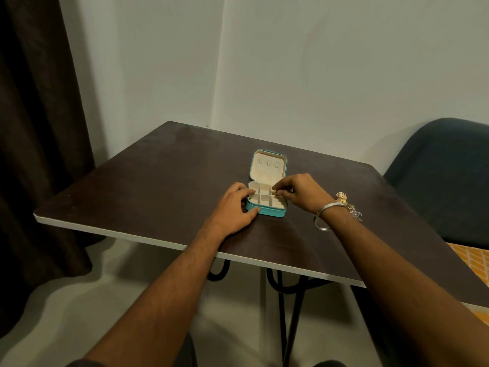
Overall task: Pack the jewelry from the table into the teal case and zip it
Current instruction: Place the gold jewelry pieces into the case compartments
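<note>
- A teal case (pixel 267 193) is seen open near the middle of a dark table (pixel 158 181), its lid laid back toward 12 o'clock with the cream lining and three small tabs shown.
- The lower half of the case is divided into cream compartments; ring rolls are seen along its 3 o'clock side.
- The left hand (pixel 234 205) is rested against the case at its 9 o'clock side: the fingers are laid over the near-left rim and the thumb is pressed to the front wall, so the case is gripped and steadied.
- The right hand (pixel 299 192) is held over the 3 o'clock edge of the case, fingers curled, with a small gold ring (pixel 275 192) pinched between thumb and fingertips just above the ring rolls.
- Whether the ring touches the lining cannot be told.
- A silver bangle (pixel 324 217) is worn on the right wrist.
- More jewelry (pixel 348 205), gold and pale purple pieces in a small heap, is left on the table at 3 o'clock from the case, partly hidden behind the right wrist.
- A dark curtain (pixel 39 128) is hung at 9 o'clock, a pale wall (pixel 291 62) stands at 12 o'clock, and a dark blue chair (pixel 444 176) is placed at 3 o'clock beyond the table edge.
- An orange patterned surface (pixel 473 260) is glimpsed below the chair.
- Black legs (pixel 293 327) are seen under the table.
</note>
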